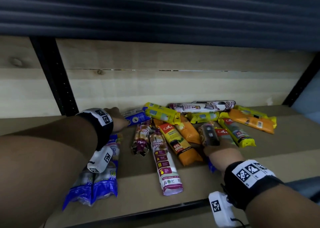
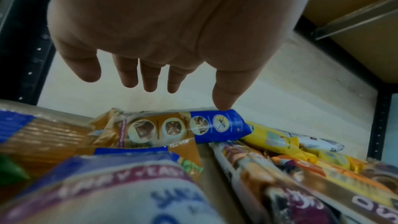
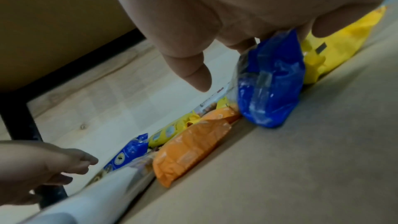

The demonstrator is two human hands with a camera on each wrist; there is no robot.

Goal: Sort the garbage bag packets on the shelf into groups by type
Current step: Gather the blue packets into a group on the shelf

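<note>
Several garbage bag packets lie in a heap on the brown shelf board (image 1: 195,182). My left hand (image 1: 123,119) reaches to the back left with straight, spread fingers (image 2: 150,81); its thumb tip touches the blue end of a blue-and-brown packet (image 1: 137,119) (image 2: 217,127). Two more blue packets (image 1: 97,181) lie side by side under that forearm. My right hand (image 1: 219,149) (image 3: 247,40) grips a blue-ended packet (image 1: 208,135) (image 3: 271,81) near its middle, tilted with one end off the board. Round them lie yellow (image 1: 161,113), orange (image 1: 181,145) and white drawstring (image 1: 164,165) packets.
A black upright post (image 1: 55,78) stands at the back left and another at the right (image 1: 301,82). A pale wooden back wall (image 1: 155,87) closes the shelf. A dark upper shelf (image 1: 155,11) hangs overhead. A black rail (image 1: 155,210) runs along the board's front edge.
</note>
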